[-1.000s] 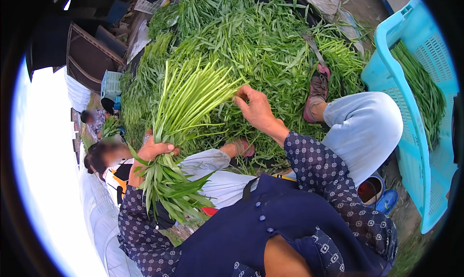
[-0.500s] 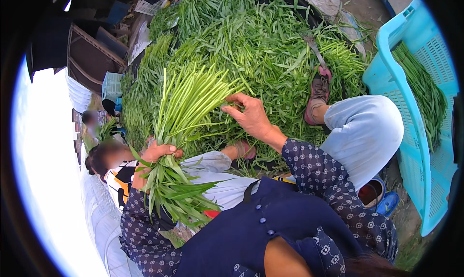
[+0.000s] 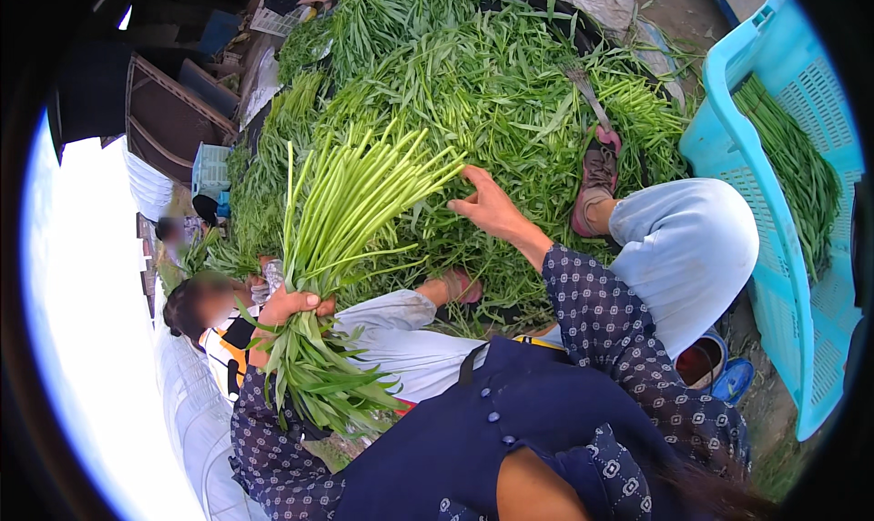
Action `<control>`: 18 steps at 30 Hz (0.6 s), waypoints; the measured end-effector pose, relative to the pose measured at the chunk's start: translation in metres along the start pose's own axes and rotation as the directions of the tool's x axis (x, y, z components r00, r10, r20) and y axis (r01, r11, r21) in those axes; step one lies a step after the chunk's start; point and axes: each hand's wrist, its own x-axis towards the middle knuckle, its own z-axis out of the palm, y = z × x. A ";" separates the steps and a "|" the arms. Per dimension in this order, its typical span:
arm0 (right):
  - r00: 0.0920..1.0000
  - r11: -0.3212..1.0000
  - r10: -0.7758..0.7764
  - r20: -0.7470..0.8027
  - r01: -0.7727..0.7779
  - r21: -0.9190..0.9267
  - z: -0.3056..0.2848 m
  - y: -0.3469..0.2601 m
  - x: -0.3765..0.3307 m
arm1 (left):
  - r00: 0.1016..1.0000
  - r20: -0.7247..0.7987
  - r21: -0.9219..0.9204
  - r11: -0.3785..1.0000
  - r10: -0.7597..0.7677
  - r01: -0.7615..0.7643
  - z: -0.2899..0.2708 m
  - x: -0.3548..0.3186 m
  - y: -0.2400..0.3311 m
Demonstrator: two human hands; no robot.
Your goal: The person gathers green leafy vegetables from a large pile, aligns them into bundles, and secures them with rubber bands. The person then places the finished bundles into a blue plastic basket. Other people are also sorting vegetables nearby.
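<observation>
My left hand (image 3: 293, 310) is closed round a bunch of water spinach (image 3: 341, 225). Its pale green stems fan upward with cut ends at the top, while the narrow leaves hang down below my fist. Beside the stem ends on the right is my right hand (image 3: 492, 210), its fingers apart and nothing in them. One fingertip comes close to the outermost stems; whether it touches them I cannot tell. Beyond both hands spreads a large heap of loose water spinach (image 3: 455, 93).
A turquoise plastic basket (image 3: 760, 221) at the right holds bundled greens (image 3: 792, 171). My shoe (image 3: 596, 180) rests on the heap beside a grey flat object (image 3: 590, 101). Another person (image 3: 209, 312) sits close at my left, and a smaller pale blue basket (image 3: 211, 168) stands farther back.
My right hand has moved slightly right and down, away from the stems, and its fingers have straightened. The bunch in my left hand has shifted a little to the left.
</observation>
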 end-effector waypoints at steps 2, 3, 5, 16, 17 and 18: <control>0.999 0.994 -0.007 0.044 0.002 0.112 0.003 -0.002 0.004 | 1.000 0.026 0.029 1.000 0.010 -0.011 0.004 -0.002 0.003; 0.997 0.987 -0.018 0.081 0.005 0.160 0.002 -0.002 0.006 | 0.999 0.041 0.045 0.999 0.016 -0.018 0.008 -0.002 0.005; 0.991 0.938 -0.026 0.131 -0.022 0.347 0.008 -0.002 0.010 | 0.997 0.034 0.057 0.996 0.064 -0.065 0.012 -0.003 0.006; 0.988 0.985 0.085 -0.131 -0.103 -0.137 -0.027 0.029 0.015 | 0.999 0.015 0.103 0.994 0.041 -0.042 -0.006 0.000 0.009; 0.984 0.967 0.180 -0.002 -0.178 -0.185 -0.021 0.008 0.009 | 0.999 0.003 0.091 0.995 0.050 -0.050 0.000 0.003 0.012; 0.985 0.974 0.139 0.101 -0.117 -0.195 -0.011 -0.015 0.002 | 1.000 -0.012 0.041 0.999 0.026 -0.025 0.001 0.003 0.011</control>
